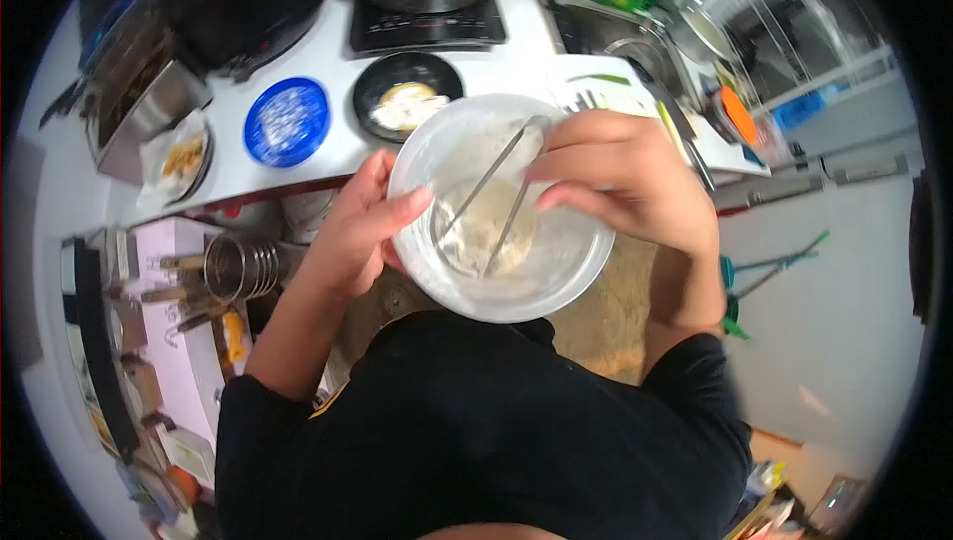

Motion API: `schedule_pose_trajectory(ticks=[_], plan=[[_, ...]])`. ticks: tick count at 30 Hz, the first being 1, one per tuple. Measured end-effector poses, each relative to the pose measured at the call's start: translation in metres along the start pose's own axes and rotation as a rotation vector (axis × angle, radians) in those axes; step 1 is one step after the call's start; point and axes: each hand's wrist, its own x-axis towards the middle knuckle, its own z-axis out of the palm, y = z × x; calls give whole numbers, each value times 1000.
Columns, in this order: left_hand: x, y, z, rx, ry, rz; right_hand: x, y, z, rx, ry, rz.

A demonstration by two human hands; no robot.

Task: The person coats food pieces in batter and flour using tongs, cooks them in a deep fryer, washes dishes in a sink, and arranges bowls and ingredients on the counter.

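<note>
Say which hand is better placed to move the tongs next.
Likely the right hand: it holds the metal tongs, their tips inside the white bowl, while the left hand grips the bowl's rim.

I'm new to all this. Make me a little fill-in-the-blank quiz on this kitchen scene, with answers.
1. The left hand holds the white bowl.
The metal tongs are in the ____ hand.
2. The plate left of the black dish is ____.
3. The person's shirt is mainly ____.

Missing words: right; blue; black.
</note>
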Motion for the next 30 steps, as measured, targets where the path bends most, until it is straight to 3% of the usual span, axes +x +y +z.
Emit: schedule_pose_trajectory(ticks=[2, 3, 6, 7, 9, 11, 12, 14, 15, 17, 18, 20, 24, 25, 26, 28, 30], plan=[[24, 5, 2, -36, -79, -31, 25, -4, 14, -375, -264, -53], [46, 21, 41, 107, -68, 13, 4, 27, 14, -590, -155, -64], [86, 12, 75, 50, -83, 30, -11, 53, -7, -1101, -294, -124], [97, 17, 82, 115, -31, 41, -8, 55, -21, -1219, -188, -215], [134, 13, 60, 132, -148, 17, -7, 45, -59, -1299, -269, -142], [151, 10, 65, 118, -112, 15, -17, 50, -90, -1146, -35, -75], [159, 6, 64, 98, -30, 27, -20, 60, -98, -1150, -34, -74], [177, -3, 55, 19, 73, 33, -26, 77, -108, -992, -151, 265], [180, -4, 56, 25, 69, 35, -37, 81, -109, -993, -144, 268], [186, -7, 57, 48, 53, 78, -69, 96, -111, -716, 247, 142], [191, -11, 52, 51, 69, 79, -84, 109, -110, -715, 237, 131], [191, -14, 61, 58, 161, 94, -114, 139, -101, -458, 490, 165], [210, -22, 59, 48, 277, 128, -166, 177, -42, 56, 818, 500], [217, -26, 51, 45, 283, 130, -182, 195, -19, 235, 859, 677], [225, -32, 42, 12, 290, 150, -185, 199, 2, 380, 987, 618], [222, -37, 48, -23, 303, 171, -201, 215, 39, 822, 1078, 717], [194, -41, 85, 15, 729, 346, -206, 234, 69, 976, 1207, 663]])
